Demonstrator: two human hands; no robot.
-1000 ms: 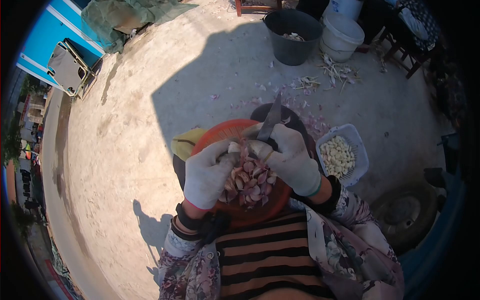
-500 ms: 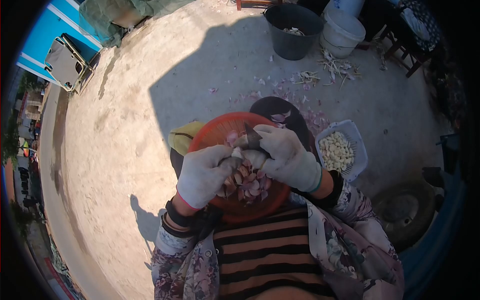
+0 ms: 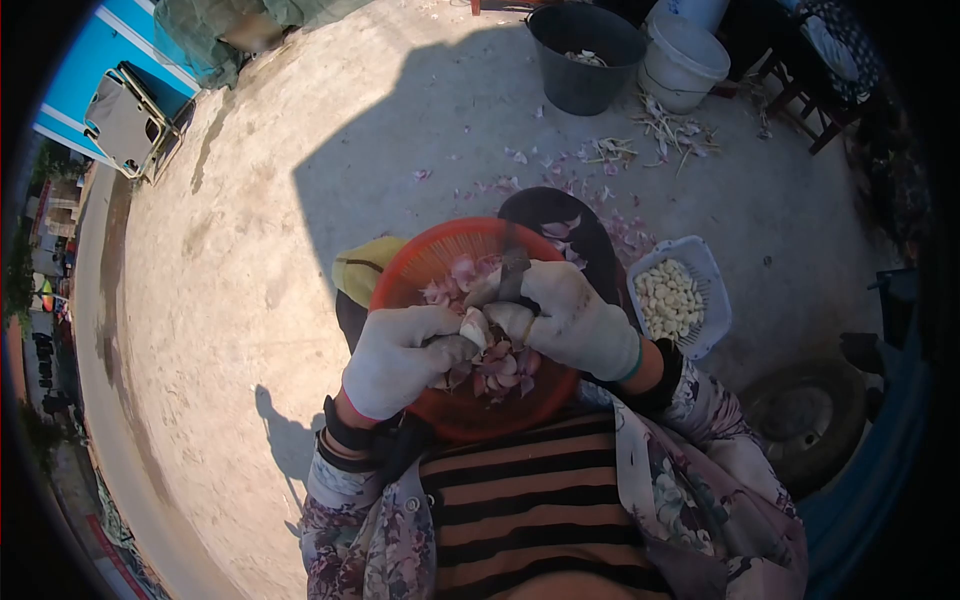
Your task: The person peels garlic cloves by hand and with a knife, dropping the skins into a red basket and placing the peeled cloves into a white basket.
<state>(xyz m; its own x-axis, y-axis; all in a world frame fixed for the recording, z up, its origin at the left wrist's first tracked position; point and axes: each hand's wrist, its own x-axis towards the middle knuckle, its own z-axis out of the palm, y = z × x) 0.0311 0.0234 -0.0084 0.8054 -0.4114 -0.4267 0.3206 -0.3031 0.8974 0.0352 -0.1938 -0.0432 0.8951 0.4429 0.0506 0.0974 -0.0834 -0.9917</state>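
Both of my hands wear pale work gloves and meet over an orange-red plastic basket (image 3: 420, 262) on my lap. My left hand (image 3: 400, 350) pinches a garlic clove (image 3: 474, 328) between thumb and fingers. Closed around a small knife (image 3: 513, 268), my right hand (image 3: 582, 318) has its fingertips right beside the clove. The knife's dark blade points up and is slightly blurred; its handle is hidden in the glove. Below the hands, unpeeled pinkish cloves and loose skins (image 3: 500, 375) lie in the basket, with more skins (image 3: 455, 283) toward its far side.
A white-blue plastic basket (image 3: 712, 290) of peeled garlic cloves (image 3: 668, 300) stands right of my knee. Farther off are a black bucket (image 3: 585, 70), a white bucket (image 3: 684, 65) and scattered stalks (image 3: 675, 130). A wheel (image 3: 805, 420) lies at right, a folding chair (image 3: 130, 120) at far left.
The clove at my left fingertips now shows more of its pale side. My right hand and the knife have shifted slightly, and the view has moved a little.
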